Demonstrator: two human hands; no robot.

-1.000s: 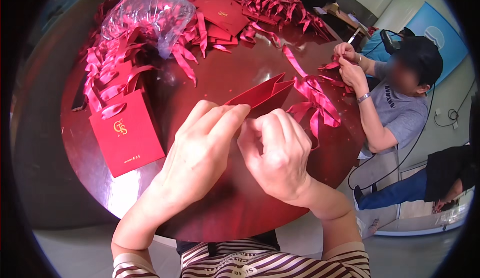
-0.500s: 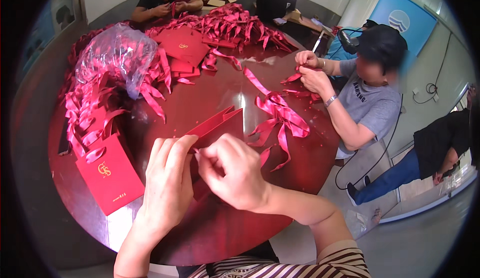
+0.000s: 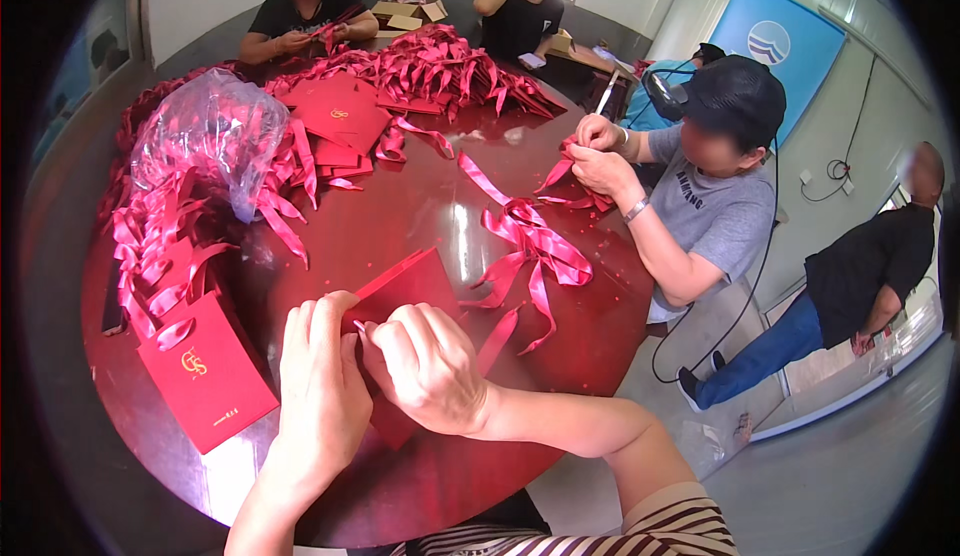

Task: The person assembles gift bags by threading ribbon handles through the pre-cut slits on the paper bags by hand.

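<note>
Both hands cover the lower part of the red folded paper bag (image 3: pixel 405 286); fingertips' grip unclear

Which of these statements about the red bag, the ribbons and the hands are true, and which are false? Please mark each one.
1. Both hands, left hand and right hand, are on the flat red paper bag. True.
2. A finished red bag lies to the person's left on the round table. True.
3. The clear plastic bag lies at the person's right. False: it lies far left, among the ribbons.
4. The co-worker in the grey shirt sits with idle hands. False: both hands hold a red ribbon.
5. The table is blue. False: it is dark red-brown and glossy.
</note>
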